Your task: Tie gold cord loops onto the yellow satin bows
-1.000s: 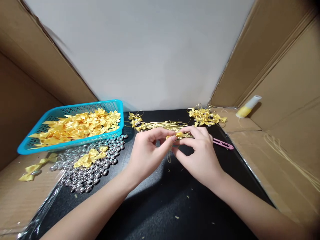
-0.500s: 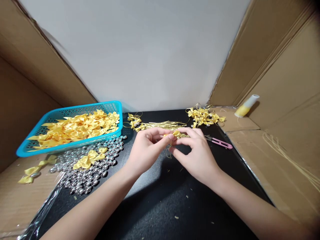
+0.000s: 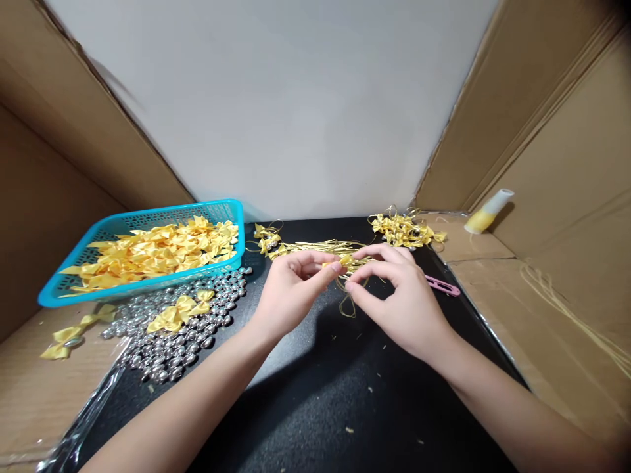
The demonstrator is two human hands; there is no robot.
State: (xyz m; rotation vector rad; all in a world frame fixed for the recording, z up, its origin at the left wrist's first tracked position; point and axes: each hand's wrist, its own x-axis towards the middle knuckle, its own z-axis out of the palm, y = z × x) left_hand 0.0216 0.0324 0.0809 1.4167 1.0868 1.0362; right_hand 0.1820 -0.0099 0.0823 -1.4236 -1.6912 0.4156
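I have the small yellow bow (image 3: 344, 261) pinched between thumb and forefinger of the left hand (image 3: 290, 295), held up off the black counter (image 3: 315, 394) near its middle. Its long axis runs roughly left to right, with one wing tip pointing toward the right hand (image 3: 407, 305). A thin gold cord (image 3: 348, 303) drops from it in a loop, hanging straight down toward the counter. The right fingers (image 3: 350, 286) are closed together on that cord, just below the bow and a touch to its right, so the two hands almost meet at the tips. The left hand is the one on the bow itself, and the right comes in from the right side with its spare fingers arched above.

Just behind the hands a bundle of gold cords (image 3: 320, 247) lies crosswise. Farther back on the right sits a pile of corded bows (image 3: 407, 230). Pink snips (image 3: 444, 286) lie just beyond the right hand, and a small bottle (image 3: 488, 210) lies on the cardboard flap (image 3: 473, 246). Well to the left is a teal basket (image 3: 142, 281) full of loose bows (image 3: 158, 253), with silver bells (image 3: 177, 348) spread in front of it
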